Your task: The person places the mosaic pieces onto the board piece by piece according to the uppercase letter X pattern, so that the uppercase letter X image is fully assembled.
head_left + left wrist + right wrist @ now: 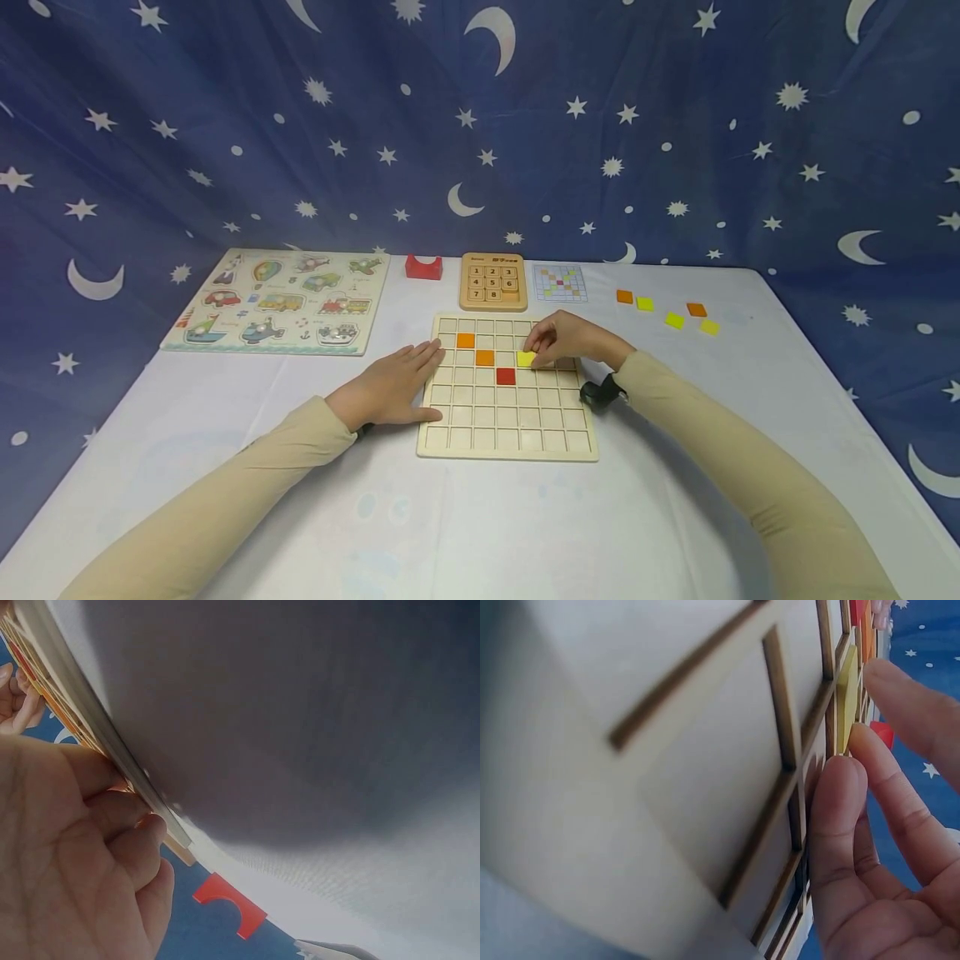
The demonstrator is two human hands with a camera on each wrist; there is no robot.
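Observation:
A wooden grid board (507,452) lies on the table before me, with two orange tiles (485,357) and one red tile (506,377) in its squares. My right hand (566,339) is over the board's upper right part, pinching a yellow tile (526,359) by its edge with thumb and fingertips. In the right wrist view that yellow tile (847,697) stands slightly proud of the grid. My left hand (393,383) rests against the board's left edge, fingers stretched out and thumb apart. The left wrist view shows its fingers (139,847) along that edge.
Orange and yellow loose tiles (675,320) lie at the right. Behind the board are a patterned card (560,284), a number puzzle (493,282) and a red block (423,267) with a curved notch. A vehicle picture puzzle (277,302) lies at the left.

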